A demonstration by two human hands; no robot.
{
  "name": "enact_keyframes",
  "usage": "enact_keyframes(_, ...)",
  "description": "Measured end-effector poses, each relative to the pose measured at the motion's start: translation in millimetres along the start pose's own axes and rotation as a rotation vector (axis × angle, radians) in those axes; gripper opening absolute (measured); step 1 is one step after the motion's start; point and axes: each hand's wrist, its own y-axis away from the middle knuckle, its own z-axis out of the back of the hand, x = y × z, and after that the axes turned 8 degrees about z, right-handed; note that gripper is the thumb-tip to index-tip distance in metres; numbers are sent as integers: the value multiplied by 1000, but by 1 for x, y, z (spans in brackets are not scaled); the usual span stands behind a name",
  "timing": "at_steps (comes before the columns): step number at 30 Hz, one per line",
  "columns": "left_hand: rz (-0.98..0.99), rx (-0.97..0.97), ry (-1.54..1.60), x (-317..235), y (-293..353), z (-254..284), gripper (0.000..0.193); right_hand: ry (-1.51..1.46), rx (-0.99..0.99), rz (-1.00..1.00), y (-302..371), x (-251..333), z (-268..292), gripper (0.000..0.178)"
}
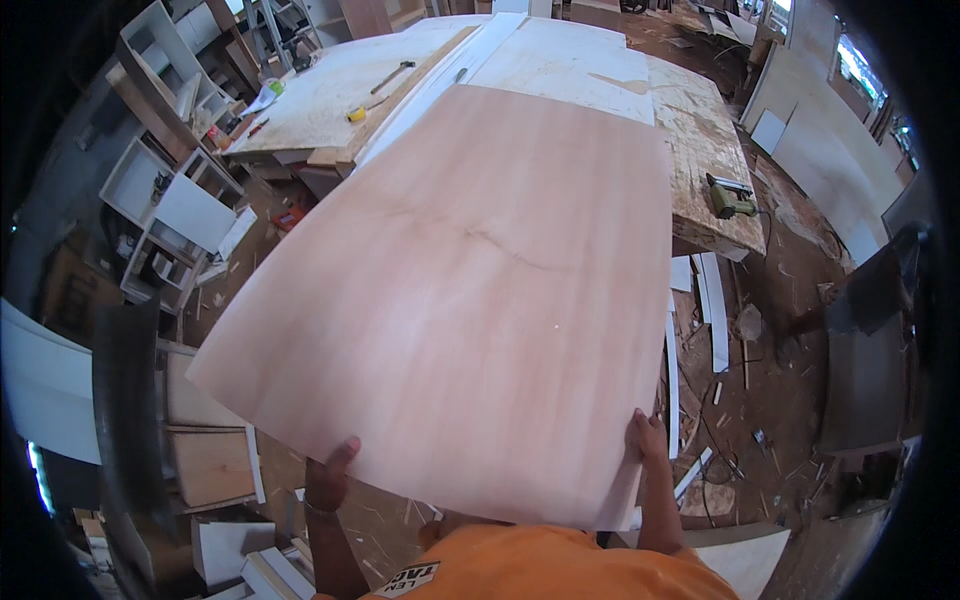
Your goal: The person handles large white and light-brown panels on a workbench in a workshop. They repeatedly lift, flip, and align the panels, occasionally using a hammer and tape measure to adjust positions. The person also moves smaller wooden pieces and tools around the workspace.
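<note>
A large thin plywood sheet (470,290) with pinkish wood grain fills the middle of the head view. Its far end lies over the workbench, while its near end reaches back to my body. My left hand (332,475) grips the near edge toward the left corner, thumb on top and the other fingers hidden underneath. At the right edge, close to the near corner, my right hand (648,436) is closed on the same sheet. The sheet bows slightly between the two hands.
On the workbench (700,130) lie a green nail gun (731,197) at the right, and a hammer (393,77) and yellow tape measure (357,114) at the left. White cabinet frames (185,215) stand at the left. Offcut strips (712,310) litter the floor at the right.
</note>
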Motion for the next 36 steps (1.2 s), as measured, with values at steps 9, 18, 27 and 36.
enact_keyframes(9, 165, 60, 536, 195, -86, 98, 34, -325, 366, -68, 95, 137, -85, 30)
enact_keyframes(18, 303, -51, 1076, 190, -118, 88, 36, -452, 199, 13, 103, 187, -142, 32)
enact_keyframes(27, 230, -143, 1069, 186, -155, 86, 43, -159, 104, 167, 95, 225, -174, 45)
enact_keyframes(36, 279, -184, 1031, 164, -171, 70, 44, -118, 118, 187, 37, 206, -176, 44)
